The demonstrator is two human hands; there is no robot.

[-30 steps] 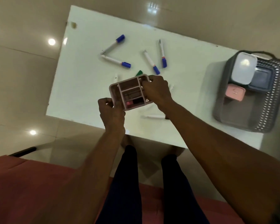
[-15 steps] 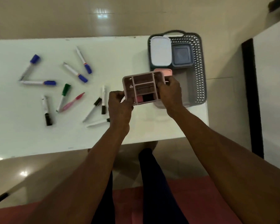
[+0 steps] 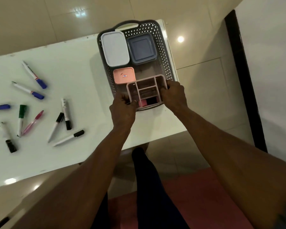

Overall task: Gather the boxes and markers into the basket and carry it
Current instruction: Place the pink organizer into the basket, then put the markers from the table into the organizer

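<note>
Table: ten markers are scattered at its left.
Basket: three lidded boxes are held inside.
Organizer: held over the basket's near end.
Left hand: curled on its left edge.
Right hand: curled on its right edge.

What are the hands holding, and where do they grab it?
Both hands hold the pink divided box over the basket: the left hand grips its left end, the right hand its right end.

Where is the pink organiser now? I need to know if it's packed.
Both hands, left and right, hold the organiser over the basket's near end, beside the small pink box.
</note>
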